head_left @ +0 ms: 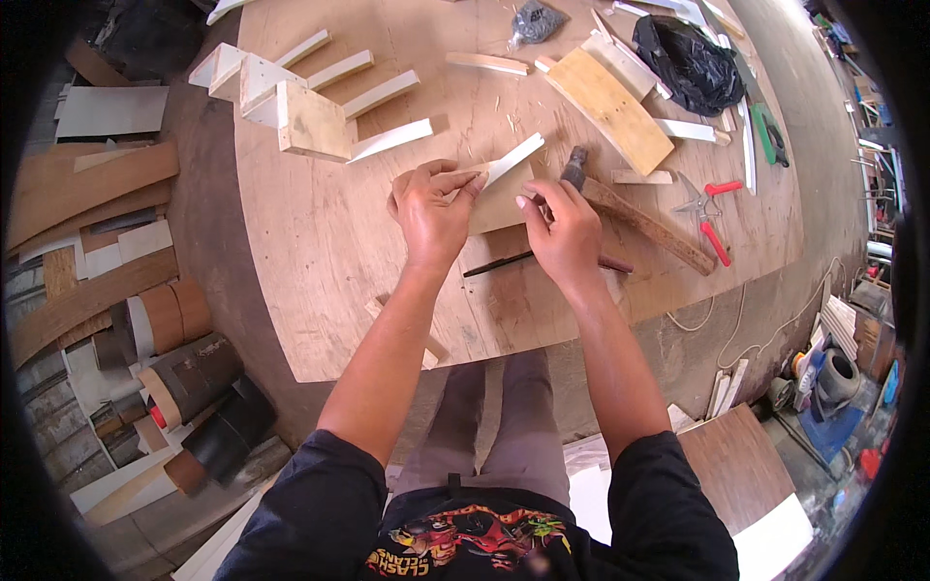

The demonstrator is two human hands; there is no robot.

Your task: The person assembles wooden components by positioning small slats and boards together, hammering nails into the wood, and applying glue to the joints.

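My left hand [431, 215] is closed, thumb and fingers gripping a small pale wooden board [496, 211] by its left end. From beside its fingertips a white wooden strip [515, 159] sticks out to the upper right. Over the board's right end, my right hand [565, 230] is closed in a pinch; whatever lies between its fingertips is too small to make out. Just beyond that hand lies a hammer [647, 225], its dark head near the knuckles. A thin dark pointed rod [498, 263] rests on the table below the board, partly hidden by my right wrist.
On the plywood table [320, 261], a step-shaped wooden piece with white strips [315, 121] stands at the far left. Red-handled shears [714, 223], a yellowish plank [610, 111], a black plastic bag [688, 68], a bag of nails [536, 23] and a green-handled saw [768, 134] lie right and far.
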